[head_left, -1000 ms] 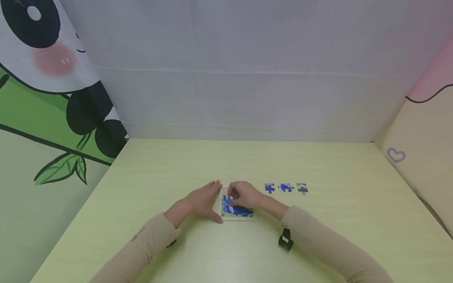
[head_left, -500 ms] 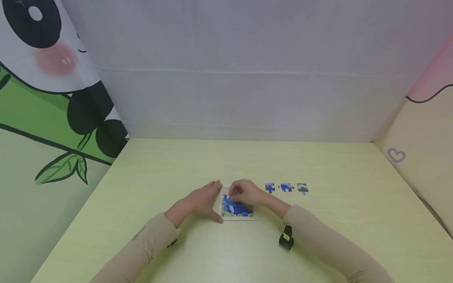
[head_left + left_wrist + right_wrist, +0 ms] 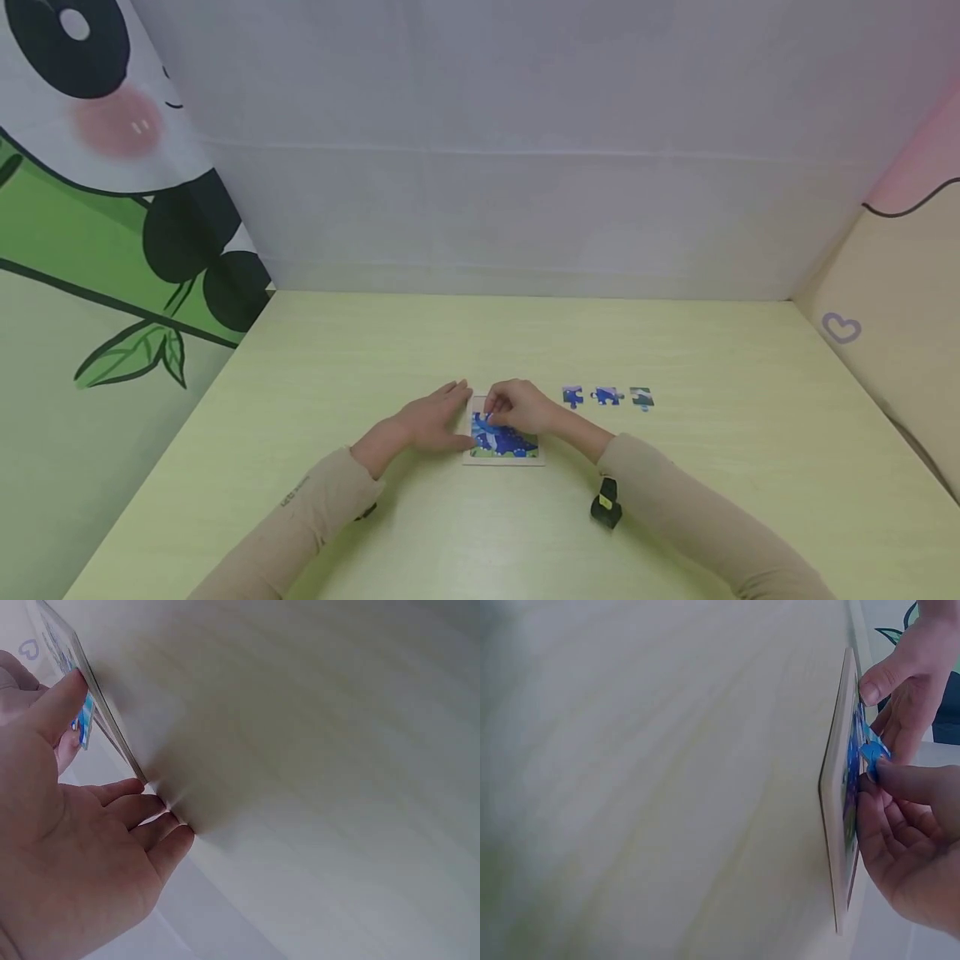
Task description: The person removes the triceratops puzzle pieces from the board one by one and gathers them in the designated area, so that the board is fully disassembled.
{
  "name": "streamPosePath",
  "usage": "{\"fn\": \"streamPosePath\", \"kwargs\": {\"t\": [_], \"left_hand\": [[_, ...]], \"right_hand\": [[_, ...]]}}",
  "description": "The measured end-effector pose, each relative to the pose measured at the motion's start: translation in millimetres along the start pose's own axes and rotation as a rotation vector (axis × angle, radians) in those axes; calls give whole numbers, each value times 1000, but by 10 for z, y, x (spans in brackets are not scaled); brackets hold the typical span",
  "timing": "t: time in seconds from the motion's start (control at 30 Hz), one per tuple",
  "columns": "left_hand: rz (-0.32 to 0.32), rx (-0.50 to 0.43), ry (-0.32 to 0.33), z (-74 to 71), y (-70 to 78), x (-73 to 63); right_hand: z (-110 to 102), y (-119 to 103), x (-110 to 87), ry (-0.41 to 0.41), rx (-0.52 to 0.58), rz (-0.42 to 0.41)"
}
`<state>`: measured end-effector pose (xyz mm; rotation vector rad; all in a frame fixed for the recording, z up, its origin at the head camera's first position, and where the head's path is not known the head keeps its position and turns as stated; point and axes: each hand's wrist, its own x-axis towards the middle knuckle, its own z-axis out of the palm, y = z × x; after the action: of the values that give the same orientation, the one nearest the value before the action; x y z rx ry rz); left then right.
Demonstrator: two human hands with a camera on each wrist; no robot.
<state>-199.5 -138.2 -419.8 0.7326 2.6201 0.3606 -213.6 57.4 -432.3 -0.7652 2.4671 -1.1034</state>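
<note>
A small framed jigsaw puzzle [image 3: 510, 461] with a blue dinosaur picture lies flat on the table between both hands. My left hand [image 3: 429, 425] rests at its left side, fingers extended along the edge and thumb on the board's left part. Over the upper part of the board, my right hand [image 3: 525, 407] pinches a blue jigsaw piece [image 3: 871, 752] between thumb and fingers. In the right wrist view the piece is tilted up against the board. My right fingers hide the upper part of the picture in the head view.
Three loose jigsaw pieces lie in a row right of the board: a left one [image 3: 572, 396], a middle one [image 3: 606, 396] and a right one [image 3: 642, 397]. A white wall [image 3: 525, 217] stands behind the pale table [image 3: 375, 333].
My left thumb has shifted from the board's lower left corner up onto the picture's left edge. My right hand has moved slightly up, still pinching the jigsaw piece.
</note>
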Motion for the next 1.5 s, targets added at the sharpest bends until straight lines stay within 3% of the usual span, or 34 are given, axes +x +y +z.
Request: {"fn": "streamPosePath", "kwargs": {"t": [0.73,1.07,1.23,1.5], "left_hand": [[-29,-48,6,-26,64,-8],[-11,-40,4,-26,63,-15],[1,-22,0,-23,46,-7],[-1,-19,1,-19,42,-11]], "right_hand": [[-52,3,-27,-8,128,55],[-73,5,-34,-18,181,102],[-161,18,-95,-13,235,131],[-394,143,-292,2,187,105]]}}
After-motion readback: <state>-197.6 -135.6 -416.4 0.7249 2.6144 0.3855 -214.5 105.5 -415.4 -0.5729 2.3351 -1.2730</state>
